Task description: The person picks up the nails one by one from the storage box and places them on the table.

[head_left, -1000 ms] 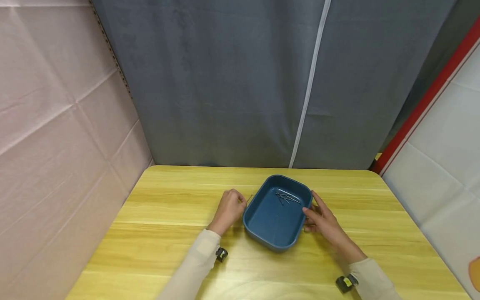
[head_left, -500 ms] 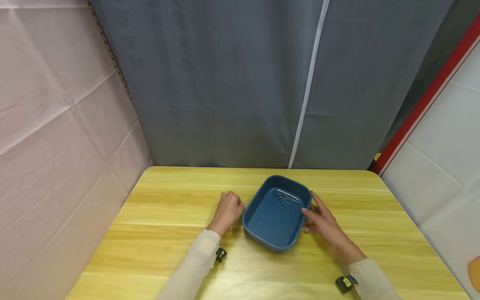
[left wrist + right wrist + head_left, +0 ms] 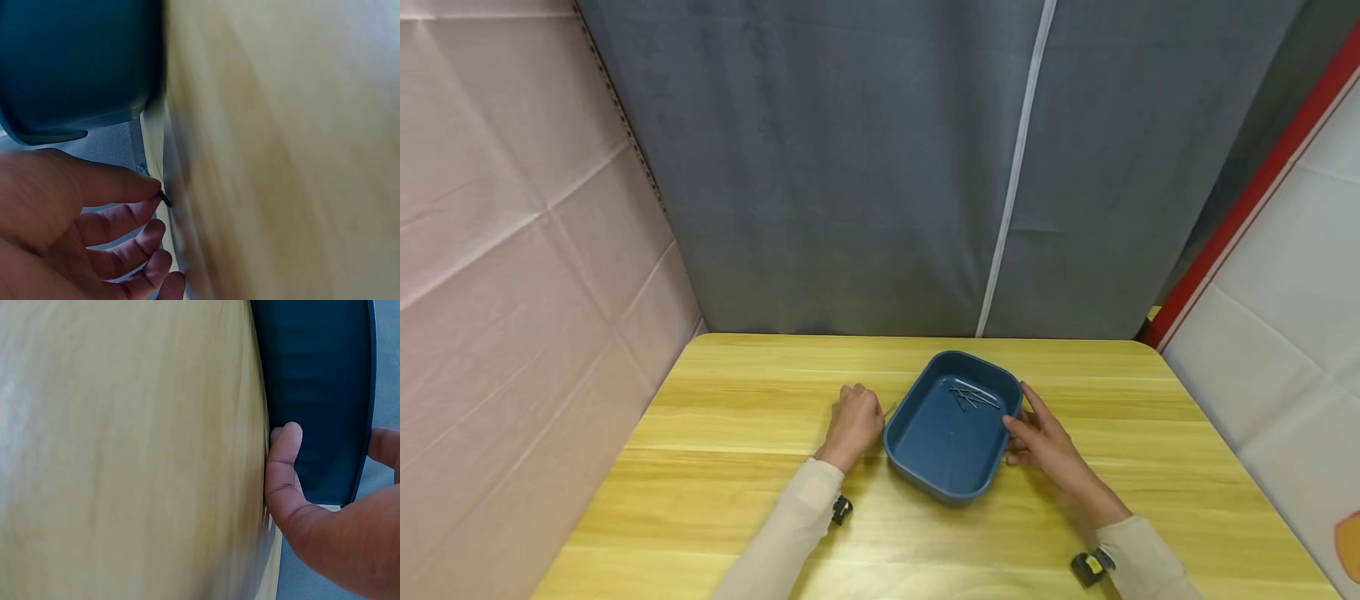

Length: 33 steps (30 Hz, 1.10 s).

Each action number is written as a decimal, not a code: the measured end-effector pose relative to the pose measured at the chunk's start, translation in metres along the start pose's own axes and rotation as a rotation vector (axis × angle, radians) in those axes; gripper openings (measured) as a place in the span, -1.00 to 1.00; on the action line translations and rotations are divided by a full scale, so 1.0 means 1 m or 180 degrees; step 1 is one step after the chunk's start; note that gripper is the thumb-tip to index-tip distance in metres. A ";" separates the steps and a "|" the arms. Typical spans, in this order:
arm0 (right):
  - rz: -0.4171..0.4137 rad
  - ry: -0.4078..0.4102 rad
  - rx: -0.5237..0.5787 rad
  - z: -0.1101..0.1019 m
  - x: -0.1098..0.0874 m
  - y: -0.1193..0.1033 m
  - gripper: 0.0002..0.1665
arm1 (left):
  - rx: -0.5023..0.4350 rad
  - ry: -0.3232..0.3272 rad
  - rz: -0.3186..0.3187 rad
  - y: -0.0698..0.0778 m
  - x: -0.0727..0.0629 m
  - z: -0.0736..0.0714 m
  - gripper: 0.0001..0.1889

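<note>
A dark blue plastic bin (image 3: 951,442) stands on the table, with several thin metal nails (image 3: 976,397) lying loosely at its far end. Left of it, low over the tabletop, my left hand (image 3: 854,423) pinches a single nail (image 3: 165,199) between thumb and forefinger. In the left wrist view a short dark end pokes out past the fingertips; the fingers hide the middle. My right hand (image 3: 1047,446) grips the bin's right side, thumb at the rim and other fingers against the outer wall. The right wrist view shows a bent finger (image 3: 284,465) pressed to that wall.
The light wooden table (image 3: 737,392) ends at a grey curtain (image 3: 850,167) behind. Pale cloth walls (image 3: 535,250) rise on the left, and a white panel (image 3: 1285,333) with a red edge stands on the right. Each wrist wears a small black camera (image 3: 1088,569).
My left hand has shifted slightly left and down, away from the bin, and the nail in it shows less past the fingers. The right hand and the bin have stayed put.
</note>
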State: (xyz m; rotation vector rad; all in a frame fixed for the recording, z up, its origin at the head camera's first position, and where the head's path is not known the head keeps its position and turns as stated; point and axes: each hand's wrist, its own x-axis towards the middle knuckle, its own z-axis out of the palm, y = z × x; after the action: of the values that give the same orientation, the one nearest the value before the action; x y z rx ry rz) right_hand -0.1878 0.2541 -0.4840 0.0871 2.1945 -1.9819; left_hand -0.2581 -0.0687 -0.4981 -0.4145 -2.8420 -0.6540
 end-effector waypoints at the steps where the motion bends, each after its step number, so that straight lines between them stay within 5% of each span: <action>1: 0.0000 -0.0002 0.0000 0.000 0.000 0.000 0.04 | 0.0031 -0.0027 -0.0005 0.000 0.000 0.000 -0.61; 16: -0.0003 -0.0010 -0.0045 0.000 -0.001 0.001 0.04 | 0.0132 -0.0112 0.0049 -0.001 -0.003 -0.003 -0.60; 23: 0.0004 -0.0009 -0.0055 -0.001 -0.001 0.002 0.04 | -0.0375 0.0000 0.0087 -0.006 -0.001 -0.004 -0.85; 30: -0.0025 -0.0024 -0.0070 -0.001 -0.001 0.001 0.03 | -0.1004 -0.0088 -0.0126 0.006 -0.001 -0.018 -0.80; 33: -0.0034 -0.0026 -0.0067 -0.001 -0.001 0.001 0.03 | -0.1143 0.0008 -0.0057 0.010 0.001 -0.022 -0.82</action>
State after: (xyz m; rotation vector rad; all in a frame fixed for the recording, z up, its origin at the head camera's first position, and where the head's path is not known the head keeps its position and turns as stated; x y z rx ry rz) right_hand -0.1864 0.2549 -0.4846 0.0645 2.2146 -1.9609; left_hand -0.2530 -0.0697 -0.4742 -0.4404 -2.7264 -1.1726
